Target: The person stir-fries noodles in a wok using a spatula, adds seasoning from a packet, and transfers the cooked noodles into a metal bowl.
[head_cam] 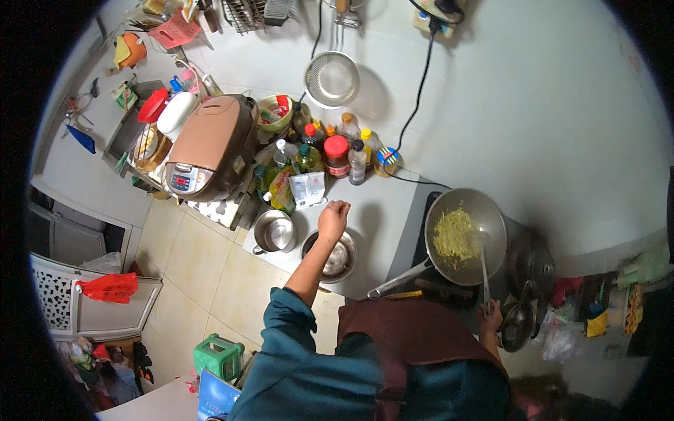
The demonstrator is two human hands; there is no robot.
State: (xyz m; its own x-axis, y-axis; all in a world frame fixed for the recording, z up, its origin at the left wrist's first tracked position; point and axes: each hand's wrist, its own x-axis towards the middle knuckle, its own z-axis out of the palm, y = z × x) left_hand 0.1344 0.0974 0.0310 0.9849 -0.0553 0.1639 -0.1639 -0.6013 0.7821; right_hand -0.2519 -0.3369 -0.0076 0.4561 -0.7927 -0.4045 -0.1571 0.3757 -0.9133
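Observation:
My right hand (491, 317) grips the long handle of a metal spatula (485, 276). Its blade rests in a wok (441, 206) among pale yellow-green shreds of food (455, 234). My left hand (334, 220) is raised above the counter with its fingertips drawn together; nothing shows between them. Below that hand and forearm, partly covered, is a round metal bowl (347, 259). A white packet (307, 188) with writing stands just beyond the hand, leaning on bottles. To the left is a metal cup (275, 231) with a handle.
Several seasoning bottles and jars (336, 152) crowd the back of the counter (371, 210). A rice cooker (210, 137) stands at the left. The wok's long handle (398, 279) points toward my body. Dark pans (516, 327) lie beside my right hand. A strainer (332, 80) hangs on the wall.

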